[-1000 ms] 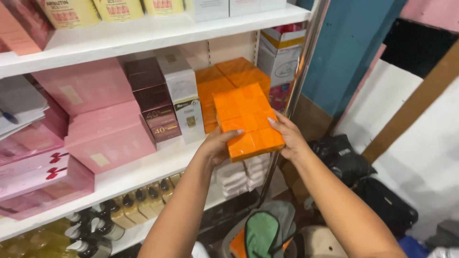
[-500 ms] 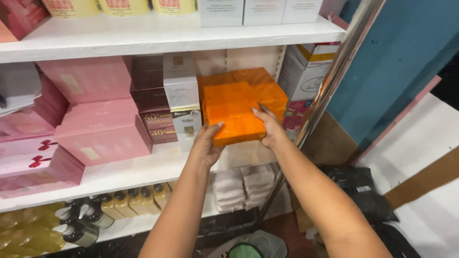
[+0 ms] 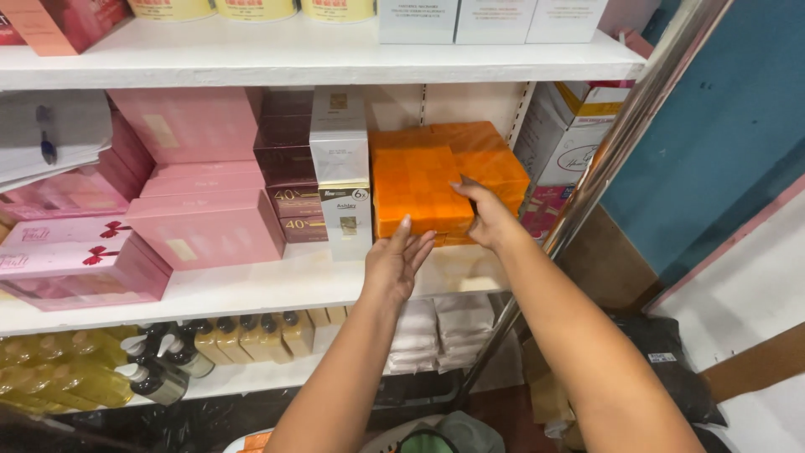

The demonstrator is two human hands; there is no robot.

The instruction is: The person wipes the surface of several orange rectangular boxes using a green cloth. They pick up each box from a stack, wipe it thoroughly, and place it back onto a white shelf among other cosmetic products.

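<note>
Two hands (image 3: 402,260) on orange pack (image 3: 419,191)

Two hands (image 3: 398,260) (image 3: 486,214) reach into the middle of the frame. Three white boxes (image 3: 490,18) and three cream jars (image 3: 256,8) line the top shelf (image 3: 319,60). Lower left, four amber bottles (image 3: 251,335) stand together.

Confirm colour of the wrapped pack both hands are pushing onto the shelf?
Bright orange, in glossy clear wrap: the wrapped pack, seen in the head view, the only one.
</note>
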